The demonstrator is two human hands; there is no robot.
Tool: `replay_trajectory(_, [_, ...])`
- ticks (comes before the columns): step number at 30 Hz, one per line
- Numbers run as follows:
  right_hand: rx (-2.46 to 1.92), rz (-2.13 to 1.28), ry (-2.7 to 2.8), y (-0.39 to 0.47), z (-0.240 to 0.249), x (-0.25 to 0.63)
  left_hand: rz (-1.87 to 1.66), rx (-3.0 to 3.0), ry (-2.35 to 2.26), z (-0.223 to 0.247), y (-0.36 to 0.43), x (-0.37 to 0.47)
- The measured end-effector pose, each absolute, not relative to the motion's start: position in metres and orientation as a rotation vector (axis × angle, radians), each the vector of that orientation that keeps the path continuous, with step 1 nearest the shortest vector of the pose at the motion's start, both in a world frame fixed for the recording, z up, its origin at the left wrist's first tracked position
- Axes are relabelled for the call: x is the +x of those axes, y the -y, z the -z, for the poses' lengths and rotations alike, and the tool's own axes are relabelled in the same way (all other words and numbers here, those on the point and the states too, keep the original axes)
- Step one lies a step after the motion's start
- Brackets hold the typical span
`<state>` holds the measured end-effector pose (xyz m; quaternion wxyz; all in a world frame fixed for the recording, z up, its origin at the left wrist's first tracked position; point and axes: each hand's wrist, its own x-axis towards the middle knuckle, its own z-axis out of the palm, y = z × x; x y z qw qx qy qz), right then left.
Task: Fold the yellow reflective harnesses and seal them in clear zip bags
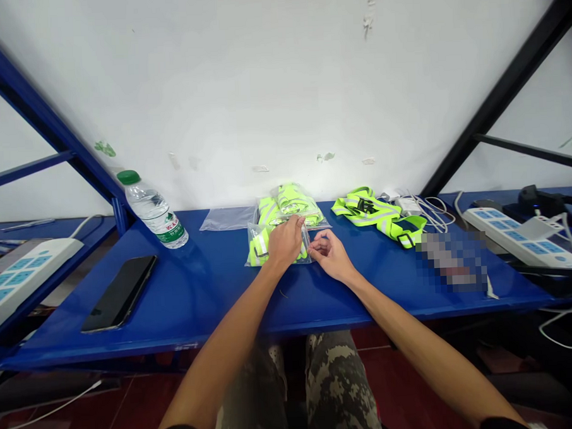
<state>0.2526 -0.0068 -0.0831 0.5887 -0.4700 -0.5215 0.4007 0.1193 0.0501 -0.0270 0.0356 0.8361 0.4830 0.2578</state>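
Observation:
A clear plastic bag with a folded neon-yellow reflective strap (pixel 259 248) inside lies on the blue table (pixel 213 293). My left hand (pixel 286 241) is closed on the bag's upper right part, thumb and fingers pinched together. At the bag's right edge is my right hand (pixel 330 255), its fingers curled with the tips close together at the plastic. Behind my hands, more bagged neon-yellow straps (pixel 295 200) are piled against the wall. A flat, clear bag (pixel 227 218) lies left of the pile.
A water bottle (pixel 156 212) and a black phone (pixel 120 294) are on the left. Loose neon-yellow straps (pixel 371 209), white cables (pixel 432 209) and a blurred-out item (pixel 453 261) lie on the right. Power strips (pixel 524 239) flank the table.

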Motion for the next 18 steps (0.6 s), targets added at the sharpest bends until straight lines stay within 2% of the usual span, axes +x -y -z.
replay_trajectory(18, [-1.053, -0.91, 1.204, 0.006, 0.0841, 0.252, -0.8, 2.62, -1.448, 0.0289, -0.0482, 0.1212])
